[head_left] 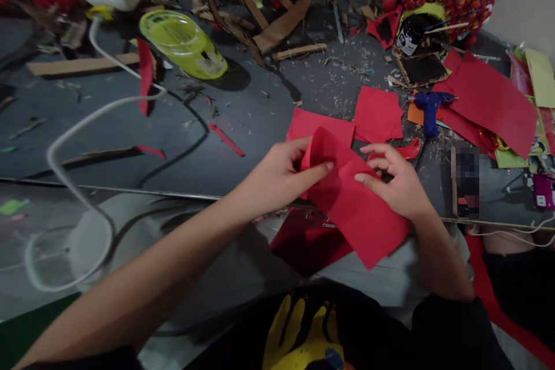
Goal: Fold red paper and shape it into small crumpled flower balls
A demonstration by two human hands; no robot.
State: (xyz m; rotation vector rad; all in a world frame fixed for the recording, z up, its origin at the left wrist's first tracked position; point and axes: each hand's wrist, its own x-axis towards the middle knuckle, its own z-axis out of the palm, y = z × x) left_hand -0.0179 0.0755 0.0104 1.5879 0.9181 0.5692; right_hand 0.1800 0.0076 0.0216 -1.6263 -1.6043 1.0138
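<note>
Between my two hands is a sheet of red paper (351, 202), its upper left end curled over and its lower end hanging past the table edge. My left hand (295, 170) pinches the curled end, thumb on top. With thumb and fingers my right hand (392, 179) grips the sheet's upper right edge. Just behind lie a flat red paper piece (323, 125) and a small stack of red paper squares (378, 114). Red-handled scissors (405, 150), partly hidden, lie beyond my right hand. More red paper (303, 243) rests on my lap.
A blue glue gun (430, 111) and larger red sheets (489, 98) lie on the right, near a phone (466, 182). A black paint jar (411, 34) stands behind. To the left are a yellow-green cup (184, 43) and a white cable (65, 133). Cardboard strips (277, 29) lie at the back.
</note>
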